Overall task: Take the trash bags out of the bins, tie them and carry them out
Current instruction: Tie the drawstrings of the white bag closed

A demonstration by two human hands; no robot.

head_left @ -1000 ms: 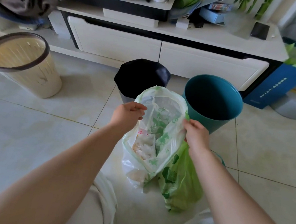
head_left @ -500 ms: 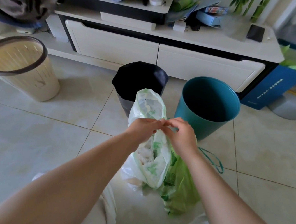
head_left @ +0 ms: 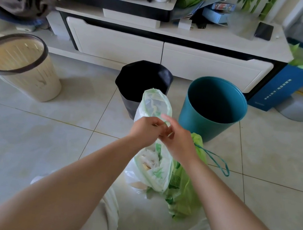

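Note:
A white trash bag with green print (head_left: 156, 170) stands on the floor tiles in front of me, holding crumpled paper waste. My left hand (head_left: 145, 130) and my right hand (head_left: 177, 140) meet at its neck and pinch the rim together; a loop of the bag's top sticks up behind them. A green bag (head_left: 184, 192) with a dark green drawstring loop (head_left: 217, 163) lies against its right side. Behind stand a bin lined with a black bag (head_left: 143, 83) and a teal bin (head_left: 214, 107) that looks empty.
A beige slatted bin (head_left: 21, 67) sits at the far left. A white TV cabinet (head_left: 166, 53) with drawers runs along the back, cluttered on top. A blue box (head_left: 294, 79) with green items stands at the right. My knees are at the bottom edge.
My hands, first apart holding the white bag's mouth wide, have come together at its neck and squeezed it shut. The right hand's fingers have shifted over the left.

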